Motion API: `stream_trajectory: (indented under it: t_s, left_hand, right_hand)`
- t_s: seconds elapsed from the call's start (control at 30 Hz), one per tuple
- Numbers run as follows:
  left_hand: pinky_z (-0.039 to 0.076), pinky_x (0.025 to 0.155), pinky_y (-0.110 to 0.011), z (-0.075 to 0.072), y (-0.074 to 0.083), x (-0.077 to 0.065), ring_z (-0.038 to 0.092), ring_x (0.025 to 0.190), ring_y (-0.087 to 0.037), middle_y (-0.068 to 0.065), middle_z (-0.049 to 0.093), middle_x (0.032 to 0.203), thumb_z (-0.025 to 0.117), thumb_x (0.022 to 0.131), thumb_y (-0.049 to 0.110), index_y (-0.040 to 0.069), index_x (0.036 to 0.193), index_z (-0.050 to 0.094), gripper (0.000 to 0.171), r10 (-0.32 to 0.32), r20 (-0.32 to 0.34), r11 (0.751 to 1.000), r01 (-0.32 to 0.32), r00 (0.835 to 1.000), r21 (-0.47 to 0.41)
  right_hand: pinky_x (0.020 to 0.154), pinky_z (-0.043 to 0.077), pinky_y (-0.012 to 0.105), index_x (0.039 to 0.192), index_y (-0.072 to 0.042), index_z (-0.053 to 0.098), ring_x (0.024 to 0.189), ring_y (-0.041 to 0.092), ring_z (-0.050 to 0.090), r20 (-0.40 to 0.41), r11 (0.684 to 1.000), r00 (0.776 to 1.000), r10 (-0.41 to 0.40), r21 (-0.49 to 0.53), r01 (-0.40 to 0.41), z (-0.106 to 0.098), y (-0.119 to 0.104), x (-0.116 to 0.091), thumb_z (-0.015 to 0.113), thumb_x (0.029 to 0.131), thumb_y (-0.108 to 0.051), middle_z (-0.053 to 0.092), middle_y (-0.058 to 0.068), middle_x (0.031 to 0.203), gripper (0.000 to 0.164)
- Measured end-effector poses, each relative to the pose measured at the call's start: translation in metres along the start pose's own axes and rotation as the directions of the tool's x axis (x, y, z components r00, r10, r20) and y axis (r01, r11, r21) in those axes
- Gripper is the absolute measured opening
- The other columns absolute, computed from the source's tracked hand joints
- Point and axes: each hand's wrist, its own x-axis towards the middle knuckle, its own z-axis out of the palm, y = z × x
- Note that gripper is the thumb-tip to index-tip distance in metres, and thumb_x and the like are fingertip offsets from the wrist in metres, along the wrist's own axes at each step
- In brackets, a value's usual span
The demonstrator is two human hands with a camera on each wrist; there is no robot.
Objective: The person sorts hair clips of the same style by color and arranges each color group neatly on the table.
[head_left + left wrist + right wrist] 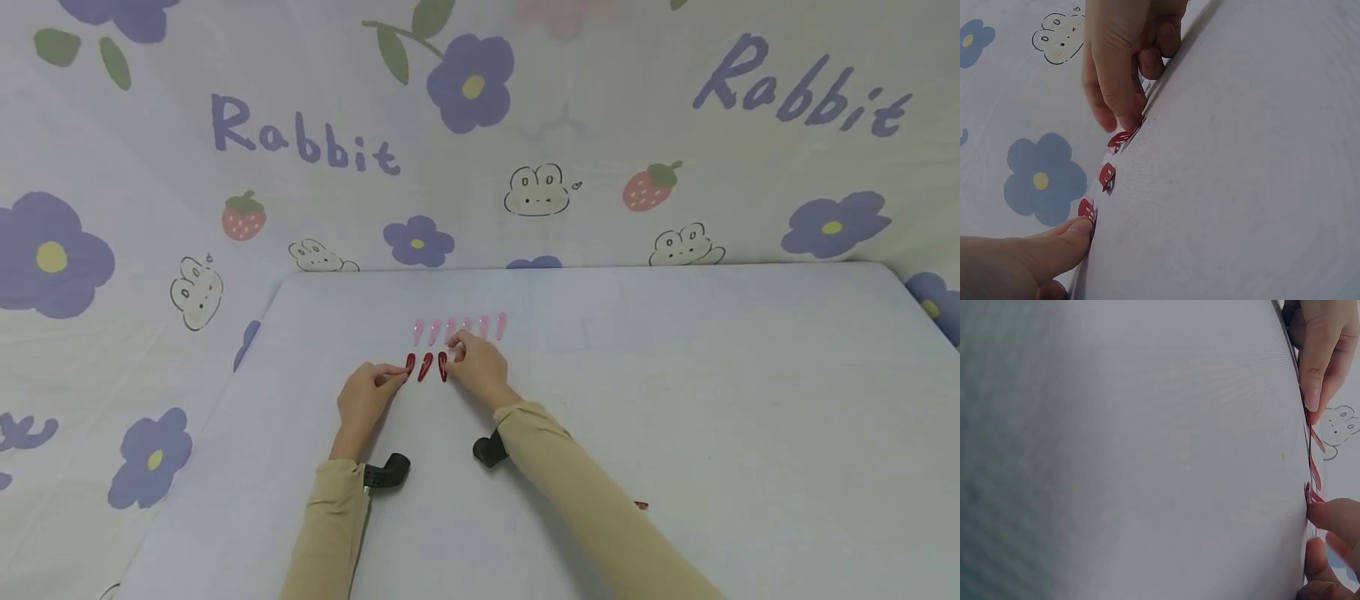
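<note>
Three glossy red teardrop-shaped hair clips lie side by side on the white table. My left hand (365, 404) pinches the lower end of the leftmost red clip (410, 363) between thumb and forefinger. Untouched, the middle red clip (425, 367) tilts slightly. At the right end of the trio, my right hand (480, 364) holds the third red clip (442, 367) at its right edge; in the left wrist view its thumb and forefinger come down on that clip (1120, 139). Just behind runs a row of several pink hair clips (418, 332), partly covered by the right fingers.
Another small red piece (641, 505) shows beside the right sleeve (585, 492), mostly hidden by it. Black wrist-camera mounts (388, 472) stick out from both wrists close over the table (712, 400). A printed cloth (465, 167) with flowers and rabbits hangs behind the table's far edge.
</note>
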Motion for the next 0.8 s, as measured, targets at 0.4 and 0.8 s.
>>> stream_trajectory:
  t_s: [0.4, 0.8]
  left_hand:
    - [0.028, 0.051, -0.029, -0.0007, -0.0008, 0.0003, 0.039, 0.059, -0.017, 0.0, 0.044, 0.066, 0.068, 0.08, 0.028, 0.018, 0.092, 0.073, 0.016, -0.012, 0.01, 1.0, 0.012, 1.0, 0.012]
    - [0.029, 0.05, -0.029, 0.0002, -0.0008, -0.0002, 0.039, 0.057, -0.016, 0.0, 0.044, 0.066, 0.068, 0.08, 0.028, 0.017, 0.091, 0.073, 0.016, -0.009, 0.008, 1.0, 0.009, 1.0, 0.006]
  right_hand:
    - [0.052, 0.037, 0.026, 0.101, -0.019, 0.068, 0.065, 0.01, 0.049, 0.031, 0.995, 0.999, -0.035, -0.095, 0.037, -0.0001, -0.0023, 0.0002, 0.068, 0.076, -0.018, 0.054, -0.005, 0.071, 0.025]
    - [0.051, 0.036, 0.025, 0.11, -0.017, 0.065, 0.063, 0.01, 0.048, 0.021, 0.998, 1.0, -0.023, -0.066, 0.024, -0.0016, -0.0024, -0.003, 0.067, 0.077, -0.019, 0.052, -0.005, 0.072, 0.034]
